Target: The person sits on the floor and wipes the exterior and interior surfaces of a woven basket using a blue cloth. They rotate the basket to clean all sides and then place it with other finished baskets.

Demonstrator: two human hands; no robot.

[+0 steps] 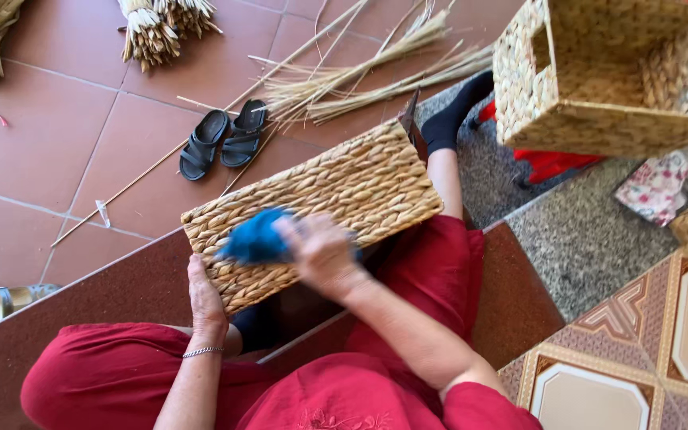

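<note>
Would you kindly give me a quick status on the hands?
Left hand grips woven basket edge. Right hand presses blue cloth on it. Nothing in the way.

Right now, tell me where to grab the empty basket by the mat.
Take the empty basket by its top rim at the cut-out handle hole in its left wall, coming from the left. It lies tipped, mouth open to the camera, so that rim is bare. The left hand and right hand are busy on the lap basket.
</note>
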